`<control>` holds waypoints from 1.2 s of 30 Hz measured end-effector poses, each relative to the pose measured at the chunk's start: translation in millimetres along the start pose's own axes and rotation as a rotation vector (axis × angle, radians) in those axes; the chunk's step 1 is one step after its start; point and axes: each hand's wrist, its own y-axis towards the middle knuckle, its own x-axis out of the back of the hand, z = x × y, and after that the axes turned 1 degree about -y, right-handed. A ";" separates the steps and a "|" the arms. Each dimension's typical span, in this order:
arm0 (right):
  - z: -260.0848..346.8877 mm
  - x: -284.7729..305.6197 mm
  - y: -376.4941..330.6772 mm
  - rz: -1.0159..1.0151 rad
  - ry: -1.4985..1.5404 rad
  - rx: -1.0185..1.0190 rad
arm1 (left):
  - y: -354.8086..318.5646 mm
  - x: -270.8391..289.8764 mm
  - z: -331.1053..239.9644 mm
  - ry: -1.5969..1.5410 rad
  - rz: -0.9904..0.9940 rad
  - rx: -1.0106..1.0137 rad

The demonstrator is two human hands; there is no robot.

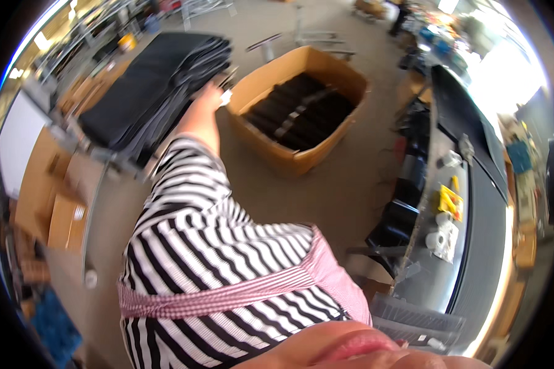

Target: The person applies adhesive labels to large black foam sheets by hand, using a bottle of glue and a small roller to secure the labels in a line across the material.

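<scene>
My left hand (209, 98) reaches out at the end of a striped sleeve, beside the right edge of a stack of folded black sheets (148, 80). Its fingers look closed and are blurred. A small white piece (226, 98) and a thin, pale, stick-like thing show at the fingertips, too smeared to name. Just right of the hand stands a large open cardboard box (301, 163), with rows of black rolled or folded pieces (295, 114) inside. My right hand is out of view.
On the right runs a grey worktable (452, 270) with a yellow packet (450, 203) and white rolls (437, 238). A cart with cardboard boxes (66, 221) stands at the left. Behind the big box is a metal stand (314, 38). A grey plastic crate (418, 323) sits near me.
</scene>
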 end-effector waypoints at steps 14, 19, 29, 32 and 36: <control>12.0 -16.3 -12.3 -0.301 0.149 -0.043 | 18.9 1.3 -65.4 -0.310 0.336 0.266; 10.2 -10.0 -14.9 -0.288 0.168 -0.039 | 37.0 -27.6 -55.7 -0.252 0.294 0.223; -14.3 -8.6 -0.3 -0.267 0.222 -0.066 | 4.3 -19.6 -20.3 -0.418 0.218 0.416; 41.2 -0.1 -29.6 -0.316 0.104 -0.024 | 22.3 -22.8 -118.4 -0.387 0.322 0.208; -3.2 -18.7 6.9 -0.193 0.171 -0.049 | -24.7 -32.5 -38.3 -0.324 0.272 0.243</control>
